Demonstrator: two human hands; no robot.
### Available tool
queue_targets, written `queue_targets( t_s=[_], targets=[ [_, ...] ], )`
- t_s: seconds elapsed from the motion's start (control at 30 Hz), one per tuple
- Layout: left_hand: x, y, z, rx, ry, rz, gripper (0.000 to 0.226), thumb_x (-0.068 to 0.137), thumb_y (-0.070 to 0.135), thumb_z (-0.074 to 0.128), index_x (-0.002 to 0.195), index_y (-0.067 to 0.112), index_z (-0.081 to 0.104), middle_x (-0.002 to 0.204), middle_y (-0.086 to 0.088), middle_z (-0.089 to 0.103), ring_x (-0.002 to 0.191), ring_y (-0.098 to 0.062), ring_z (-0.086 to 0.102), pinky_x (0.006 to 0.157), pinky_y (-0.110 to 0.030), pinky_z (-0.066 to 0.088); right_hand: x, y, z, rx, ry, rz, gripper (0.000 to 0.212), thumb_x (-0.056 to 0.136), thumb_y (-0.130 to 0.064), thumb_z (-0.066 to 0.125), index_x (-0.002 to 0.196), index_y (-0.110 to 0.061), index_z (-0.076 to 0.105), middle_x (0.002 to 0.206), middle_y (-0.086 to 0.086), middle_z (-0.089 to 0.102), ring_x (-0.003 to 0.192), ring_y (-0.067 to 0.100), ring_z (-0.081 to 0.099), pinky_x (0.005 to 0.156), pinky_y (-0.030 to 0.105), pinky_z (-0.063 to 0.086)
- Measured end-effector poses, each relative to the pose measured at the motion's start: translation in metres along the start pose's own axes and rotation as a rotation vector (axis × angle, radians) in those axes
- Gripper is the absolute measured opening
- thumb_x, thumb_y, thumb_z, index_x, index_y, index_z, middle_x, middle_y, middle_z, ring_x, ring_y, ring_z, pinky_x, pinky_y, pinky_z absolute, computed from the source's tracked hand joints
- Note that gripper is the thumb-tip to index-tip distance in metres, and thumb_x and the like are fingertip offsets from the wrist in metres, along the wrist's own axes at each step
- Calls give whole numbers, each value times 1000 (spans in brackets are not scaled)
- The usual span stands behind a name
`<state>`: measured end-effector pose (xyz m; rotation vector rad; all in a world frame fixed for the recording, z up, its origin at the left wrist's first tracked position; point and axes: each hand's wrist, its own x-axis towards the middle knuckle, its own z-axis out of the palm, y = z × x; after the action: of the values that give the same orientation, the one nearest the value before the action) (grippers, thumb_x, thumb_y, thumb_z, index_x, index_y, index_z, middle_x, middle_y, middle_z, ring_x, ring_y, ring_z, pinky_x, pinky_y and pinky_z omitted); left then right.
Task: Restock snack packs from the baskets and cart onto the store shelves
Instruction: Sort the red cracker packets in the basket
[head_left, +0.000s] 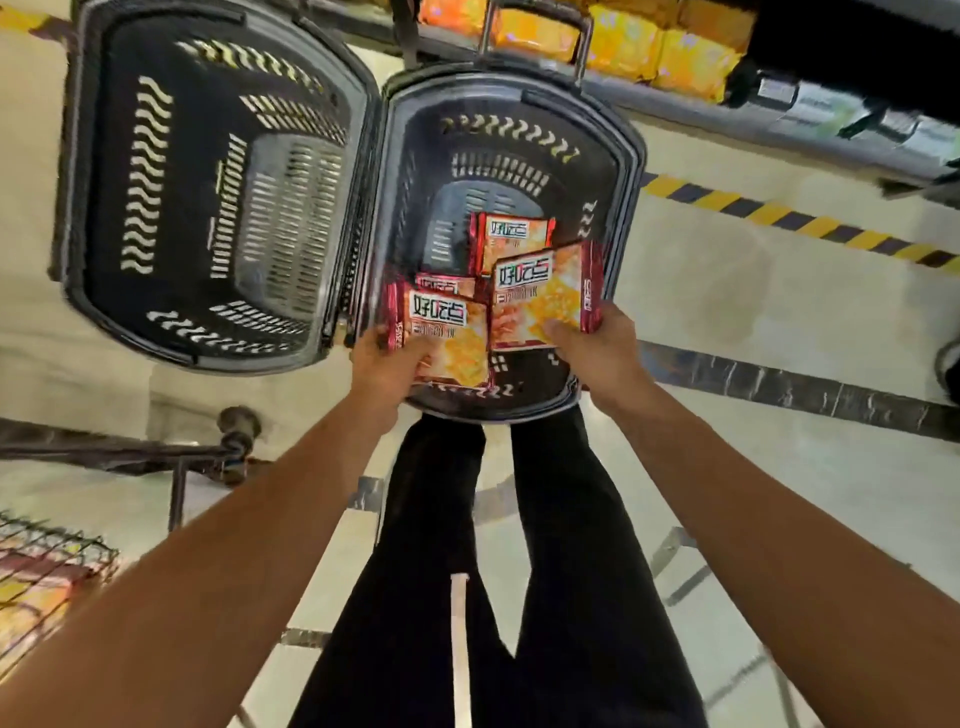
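Gripping one 好吃点 pack in my left hand and another in my right hand, I hold both above the right basket on pale floor tiles.

Bare forearms, no sleeves; black trousers with pale drawstring

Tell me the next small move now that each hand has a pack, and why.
Probably lift both packs clear of the right basket toward the shelf: the left hand grips one snack pack, the right hand another.
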<state>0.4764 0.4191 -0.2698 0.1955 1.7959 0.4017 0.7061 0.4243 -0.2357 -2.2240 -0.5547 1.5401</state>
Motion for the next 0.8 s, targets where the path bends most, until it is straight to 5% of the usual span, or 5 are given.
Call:
queue_targets(
  t_s=[0.23, 0.37, 0.5, 0.67, 0.8],
  targets=[
    [124, -41, 42, 170, 24, -16, 41, 81, 21, 86, 103, 27, 52, 93, 6, 70, 85, -13, 70, 83, -36, 59, 154, 43, 48, 8, 16, 77, 35, 74, -21, 84, 106, -20, 73, 105, -2, 77, 100, 22, 73, 94, 46, 60],
    [186, -57, 56, 219, 81, -22, 62, 79, 27, 88, 130, 22, 54, 123, -4, 69, 101, -22, 70, 76, -32, 62, 209, 65, 73, 234, -7, 196, 19, 91, -9, 77, 91, -21, 63, 103, 0, 72, 105, 21, 70, 90, 36, 60],
    [226, -62, 66, 275, 68, -22, 61, 91, 27, 78, 144, 18, 50, 134, -1, 63, 108, -18, 66, 103, -34, 49, 248, 87, 93, 376, -8, 295, 16, 96, -9, 71, 94, -21, 59, 112, 2, 70, 105, 21, 67, 74, 27, 57],
    [256, -74, 70, 381, 89, -27, 34, 101, 27, 62, 133, 15, 60, 118, 0, 66, 96, -17, 62, 90, -29, 45, 273, 100, 107, 405, 66, 324, 15, 95, -11, 74, 90, -18, 61, 102, 8, 73, 124, 37, 64, 107, 51, 49],
    [258, -71, 75, 495, 110, -7, 37, 99, 26, 61, 133, 12, 54, 114, -3, 68, 97, -22, 65, 91, -33, 48, 287, 99, 110, 191, 106, 384, 33, 96, -30, 73, 116, -8, 59, 105, 7, 69, 87, 20, 70, 85, 36, 63]
  ],
)
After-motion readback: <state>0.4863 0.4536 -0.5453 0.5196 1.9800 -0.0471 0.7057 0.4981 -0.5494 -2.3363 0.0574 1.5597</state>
